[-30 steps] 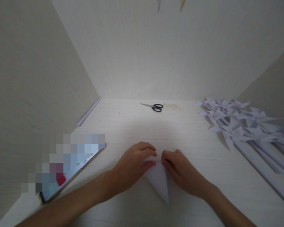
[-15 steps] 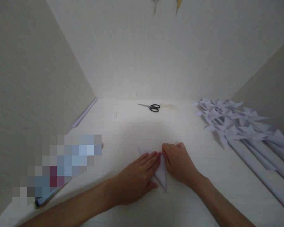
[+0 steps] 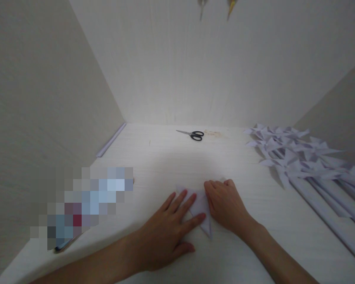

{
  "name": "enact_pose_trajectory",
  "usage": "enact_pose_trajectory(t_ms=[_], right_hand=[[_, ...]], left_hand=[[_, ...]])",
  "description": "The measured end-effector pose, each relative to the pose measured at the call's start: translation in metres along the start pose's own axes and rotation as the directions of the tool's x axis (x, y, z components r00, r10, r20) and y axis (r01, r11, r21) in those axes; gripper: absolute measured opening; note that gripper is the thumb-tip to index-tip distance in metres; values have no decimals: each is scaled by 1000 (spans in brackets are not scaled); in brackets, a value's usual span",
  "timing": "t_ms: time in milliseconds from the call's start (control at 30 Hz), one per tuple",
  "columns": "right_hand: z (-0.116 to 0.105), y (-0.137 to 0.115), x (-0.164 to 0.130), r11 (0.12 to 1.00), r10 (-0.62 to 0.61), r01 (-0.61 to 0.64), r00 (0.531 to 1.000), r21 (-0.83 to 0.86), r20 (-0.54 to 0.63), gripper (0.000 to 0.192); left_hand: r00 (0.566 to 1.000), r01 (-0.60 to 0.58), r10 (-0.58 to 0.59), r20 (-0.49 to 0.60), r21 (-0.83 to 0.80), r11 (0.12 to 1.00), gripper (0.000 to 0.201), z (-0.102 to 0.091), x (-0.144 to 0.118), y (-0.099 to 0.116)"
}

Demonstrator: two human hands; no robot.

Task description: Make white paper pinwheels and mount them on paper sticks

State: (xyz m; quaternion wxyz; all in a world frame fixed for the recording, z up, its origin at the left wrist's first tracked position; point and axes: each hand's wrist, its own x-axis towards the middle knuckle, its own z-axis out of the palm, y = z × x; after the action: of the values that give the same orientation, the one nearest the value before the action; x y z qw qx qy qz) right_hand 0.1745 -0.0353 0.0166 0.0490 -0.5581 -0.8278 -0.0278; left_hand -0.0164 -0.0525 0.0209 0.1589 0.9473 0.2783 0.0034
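A small piece of folded white paper [image 3: 199,203] with pointed corners lies flat on the pale table in front of me. My left hand [image 3: 173,225] rests on its left side, fingers spread, the index finger reaching across the lower part. At the paper's right edge is my right hand [image 3: 225,203], its fingers curled in tightly. The fingertips of that hand are hidden, so whether they pinch the edge or only press on it does not show.
Scissors with black handles [image 3: 197,135] lie near the back wall. Several white paper pinwheels [image 3: 296,163] on rolled paper sticks are stacked at the right. A rolled paper stick [image 3: 111,141] lies along the left wall. A blurred-out object [image 3: 91,209] sits at the left.
My left hand's fingers have spread apart and shifted slightly down and left, uncovering more of the paper. My right hand stays at the right edge. The whole view has shifted a little.
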Motion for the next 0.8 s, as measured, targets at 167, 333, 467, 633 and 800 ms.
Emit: enact_pose_trajectory(t_ms=[167,333,467,633,800], right_hand=[[-1,-3,0,1000,15,-15,1000,-22,2,12],[-3,-5,0,999,30,-30,1000,-31,1,12],[-3,-5,-1,999,30,-29,999,-36,14,12],[-2,-4,-1,999,28,-28,999,-18,18,12],[-1,-4,-1,999,28,-28,1000,-17,4,12]], left_hand=[[999,51,-51,-13,19,999,66,7,-2,1],[997,82,-82,-6,29,996,67,4,-2,0],[995,102,-102,2,13,995,67,-3,-2,-3],[996,92,-91,25,-11,996,73,-7,-2,-7],[997,83,-83,-2,51,995,66,-5,-3,-2]])
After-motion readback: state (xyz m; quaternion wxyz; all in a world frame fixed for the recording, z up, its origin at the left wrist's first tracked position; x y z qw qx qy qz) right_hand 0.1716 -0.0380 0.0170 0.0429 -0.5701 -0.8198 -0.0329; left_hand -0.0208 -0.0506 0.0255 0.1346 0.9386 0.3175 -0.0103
